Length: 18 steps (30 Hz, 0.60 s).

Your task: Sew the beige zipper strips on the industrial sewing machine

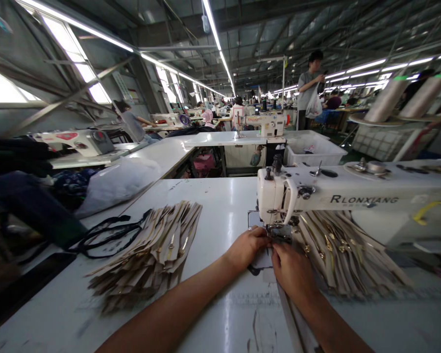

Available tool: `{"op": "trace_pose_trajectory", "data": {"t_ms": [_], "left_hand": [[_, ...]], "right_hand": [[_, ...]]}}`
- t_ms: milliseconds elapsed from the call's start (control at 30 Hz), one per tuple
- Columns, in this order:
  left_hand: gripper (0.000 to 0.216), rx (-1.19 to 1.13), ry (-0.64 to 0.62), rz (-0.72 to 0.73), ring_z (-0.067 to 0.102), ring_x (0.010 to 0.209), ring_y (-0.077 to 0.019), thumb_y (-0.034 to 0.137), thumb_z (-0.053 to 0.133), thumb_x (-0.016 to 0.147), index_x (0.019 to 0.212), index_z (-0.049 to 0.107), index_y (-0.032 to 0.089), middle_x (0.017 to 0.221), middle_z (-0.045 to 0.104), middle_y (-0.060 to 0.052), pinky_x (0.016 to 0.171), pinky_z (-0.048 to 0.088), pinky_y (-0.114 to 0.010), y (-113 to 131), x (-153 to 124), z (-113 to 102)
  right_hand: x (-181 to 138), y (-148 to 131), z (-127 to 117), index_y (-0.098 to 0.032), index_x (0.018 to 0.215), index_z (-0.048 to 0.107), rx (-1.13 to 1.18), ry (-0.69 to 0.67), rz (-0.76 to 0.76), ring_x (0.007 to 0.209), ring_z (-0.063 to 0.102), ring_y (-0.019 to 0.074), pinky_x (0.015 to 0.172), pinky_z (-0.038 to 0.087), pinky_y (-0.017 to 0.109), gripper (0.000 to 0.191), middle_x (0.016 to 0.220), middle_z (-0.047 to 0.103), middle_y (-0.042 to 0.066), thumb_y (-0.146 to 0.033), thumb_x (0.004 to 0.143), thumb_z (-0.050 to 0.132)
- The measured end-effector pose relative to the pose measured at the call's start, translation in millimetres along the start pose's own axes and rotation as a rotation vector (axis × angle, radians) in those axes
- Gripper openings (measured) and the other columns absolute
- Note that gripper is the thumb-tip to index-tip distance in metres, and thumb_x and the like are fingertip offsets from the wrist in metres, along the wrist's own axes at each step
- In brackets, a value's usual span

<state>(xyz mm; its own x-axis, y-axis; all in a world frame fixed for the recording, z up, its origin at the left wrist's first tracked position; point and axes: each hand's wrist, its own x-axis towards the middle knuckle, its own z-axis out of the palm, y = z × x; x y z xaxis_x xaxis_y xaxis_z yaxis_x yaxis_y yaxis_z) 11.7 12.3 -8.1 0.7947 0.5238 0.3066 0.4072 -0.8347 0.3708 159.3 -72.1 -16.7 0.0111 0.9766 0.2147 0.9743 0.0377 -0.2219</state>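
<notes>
My left hand (247, 247) and my right hand (293, 269) sit close together just in front of the needle of a white sewing machine (353, 196) marked RLONXIANG. Both hands are closed, with fingertips pressed on a small pale fabric piece (263, 258) lying under the presser foot. A beige strip (292, 318) runs back from there under my right wrist toward me. Left of my hands lies a fanned pile of beige zipper pieces (150, 250). A second pile of beige zippers (338, 250) spreads under the machine's arm on the right.
Black cords or straps (106, 235) lie at the table's left, beside dark fabric (25, 206) and a white plastic bag (117, 181). Behind stand more sewing tables, a white bin (312, 152), thread cones (389, 98) and a standing person (310, 88).
</notes>
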Motion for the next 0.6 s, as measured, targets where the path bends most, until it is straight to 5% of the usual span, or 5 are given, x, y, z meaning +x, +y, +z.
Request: {"op": "trace_pose_trajectory", "data": {"t_ms": [600], "left_hand": [[0.023, 0.045, 0.081, -0.029, 0.059, 0.099, -0.0222, 0.028, 0.053, 0.096, 0.106, 0.071, 0.018, 0.104, 0.068, -0.008, 0.088, 0.052, -0.034, 9, -11, -4]], "right_hand": [[3, -1, -3, -0.019, 0.112, 0.067, -0.027, 0.016, -0.001, 0.082, 0.069, 0.0191, 0.066, 0.047, 0.026, 0.032, 0.1, 0.072, 0.008, -0.019, 0.095, 0.04]]}}
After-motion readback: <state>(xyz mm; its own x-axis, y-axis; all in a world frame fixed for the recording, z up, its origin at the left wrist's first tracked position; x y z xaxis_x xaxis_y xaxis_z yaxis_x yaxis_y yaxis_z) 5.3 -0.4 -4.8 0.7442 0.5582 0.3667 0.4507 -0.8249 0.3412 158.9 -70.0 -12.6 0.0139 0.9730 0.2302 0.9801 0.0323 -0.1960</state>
